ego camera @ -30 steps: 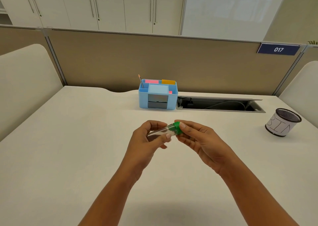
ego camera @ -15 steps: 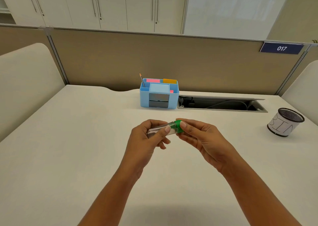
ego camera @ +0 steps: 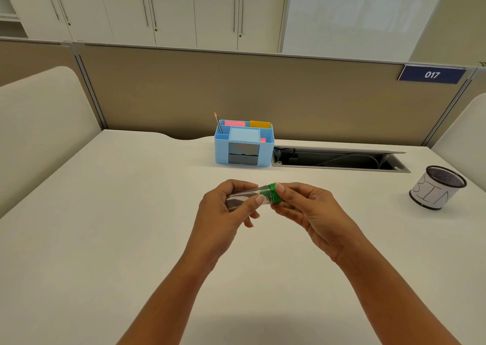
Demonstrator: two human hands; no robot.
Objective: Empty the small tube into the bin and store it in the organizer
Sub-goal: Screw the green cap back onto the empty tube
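Green plastic marks the spot to watch: the cap (ego camera: 274, 193) sits on the right end of the small clear tube (ego camera: 243, 197), and compared with a second ago almost nothing has moved. Both hands hold the same pose above the middle of the desk (ego camera: 105, 213), and the cap looks seated as before. I judge the unscrewing has barely begun, so emptying and storing both lie ahead.

Wrapped around the tube's body, the left hand (ego camera: 227, 208) has its fingers (ego camera: 252, 202) curled closed on the clear barrel, thumb across the front. On the other side, the right hand (ego camera: 307, 208) pinches the cap between thumb and forefinger, the remaining fingers loosely bent beneath. Something dark seems to lie inside the barrel, though I cannot tell what.

Well off to the right stands the mesh bin (ego camera: 438, 191), with its paper label. At the back of the desk sits the blue organizer (ego camera: 243, 145), a pencil (ego camera: 218, 122) standing in its left compartment.
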